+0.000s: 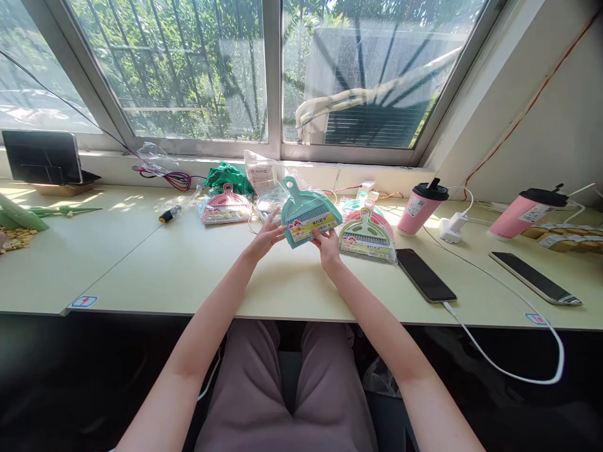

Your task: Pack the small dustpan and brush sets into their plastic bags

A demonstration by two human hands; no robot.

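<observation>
A teal mini dustpan and brush set with a printed label is held up above the table between both hands. My left hand grips its left edge. My right hand pinches its lower right edge, with the thumb on the label. Just right of it lie more dustpan sets in green and pink, stacked in clear wrap. To the left, a pink dustpan set in clear plastic lies in front of a green crumpled bag.
Clear plastic packaging stands by the windowsill. On the right are two pink cups, a white charger, a phone on a white cable and a second phone. A tablet stands far left; a black-and-yellow object lies left.
</observation>
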